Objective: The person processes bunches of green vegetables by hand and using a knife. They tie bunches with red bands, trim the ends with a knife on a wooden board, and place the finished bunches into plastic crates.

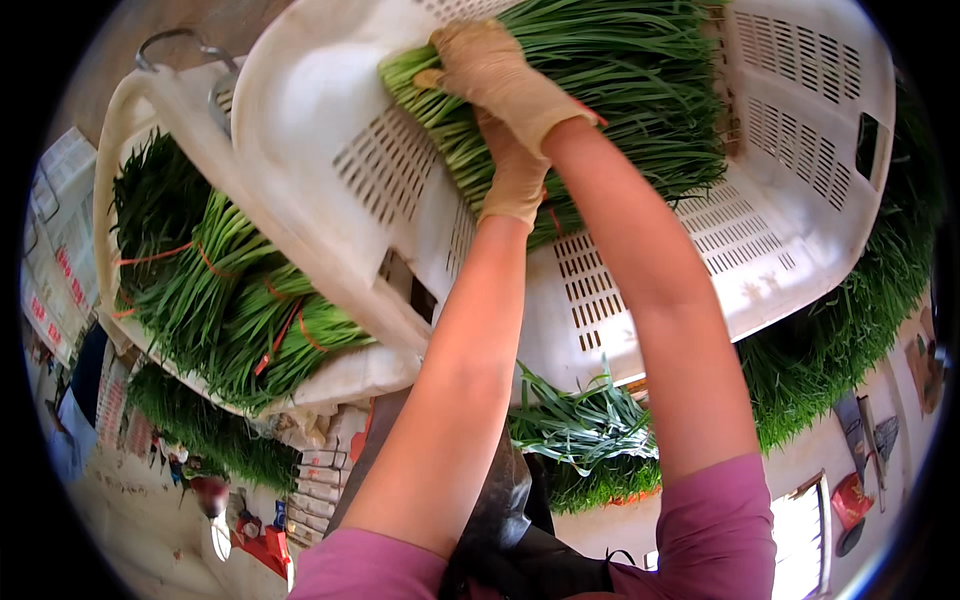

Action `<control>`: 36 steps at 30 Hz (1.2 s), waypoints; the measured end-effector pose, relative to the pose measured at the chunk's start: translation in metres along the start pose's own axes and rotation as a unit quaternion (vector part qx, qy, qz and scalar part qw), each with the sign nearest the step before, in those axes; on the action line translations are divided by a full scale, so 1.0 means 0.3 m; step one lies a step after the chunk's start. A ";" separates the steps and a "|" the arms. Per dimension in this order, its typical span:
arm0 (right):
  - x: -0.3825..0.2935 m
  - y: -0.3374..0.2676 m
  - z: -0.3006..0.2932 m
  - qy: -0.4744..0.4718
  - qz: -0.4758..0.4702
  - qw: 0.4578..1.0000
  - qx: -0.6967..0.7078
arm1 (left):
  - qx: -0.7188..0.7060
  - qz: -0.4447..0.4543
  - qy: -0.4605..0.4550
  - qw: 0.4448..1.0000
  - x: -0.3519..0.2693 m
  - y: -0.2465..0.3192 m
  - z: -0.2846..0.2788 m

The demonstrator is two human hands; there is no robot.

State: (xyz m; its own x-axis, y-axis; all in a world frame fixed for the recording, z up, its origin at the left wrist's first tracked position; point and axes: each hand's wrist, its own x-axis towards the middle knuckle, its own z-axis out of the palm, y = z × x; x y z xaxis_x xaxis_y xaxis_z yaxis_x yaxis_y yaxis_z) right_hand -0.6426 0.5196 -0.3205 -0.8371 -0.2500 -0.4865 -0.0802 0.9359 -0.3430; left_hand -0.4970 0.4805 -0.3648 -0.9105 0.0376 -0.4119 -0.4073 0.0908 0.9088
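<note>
Both my hands wear pale rubber gloves and are at a thick layer of garlic chives [630, 90] inside a white slotted plastic crate [795, 202]. My right hand [484, 64] reaches farthest, its fingers curled over the pale stem ends. Below and partly behind it, my left hand [514, 161] lies against the stems, its fingers mostly hidden by the right hand and the chives. The stems point left and the leaves right. A bit of red band shows near the left wrist.
A second white crate [352, 375] on the left holds chive bundles [255, 292] tied with red bands. A metal hook [176, 37] sits at its top corner. Loose greens [585, 420] lie below the near crate, and more greens [832, 345] extend right. A person [75, 427] is at far left.
</note>
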 end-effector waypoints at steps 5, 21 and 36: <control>0.061 -0.042 0.144 -0.074 0.099 0.991 -0.044 | 0.284 0.037 -0.152 0.946 -0.066 0.187 -0.005; -0.098 0.144 0.155 0.050 0.086 0.988 0.120 | 0.619 0.185 0.109 0.756 0.120 -0.041 0.075; -1.874 0.038 -0.352 0.410 0.349 0.786 0.304 | 0.345 0.087 -0.268 0.895 -0.095 0.619 -0.107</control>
State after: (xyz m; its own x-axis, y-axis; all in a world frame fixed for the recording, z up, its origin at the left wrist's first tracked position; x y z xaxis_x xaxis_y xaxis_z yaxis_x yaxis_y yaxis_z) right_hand -0.2301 0.6971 0.0338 -0.6498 0.7490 -0.1296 0.6176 0.4208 -0.6645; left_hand -0.5490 0.4644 -0.1820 -0.7162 0.5659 -0.4084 0.0478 0.6236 0.7803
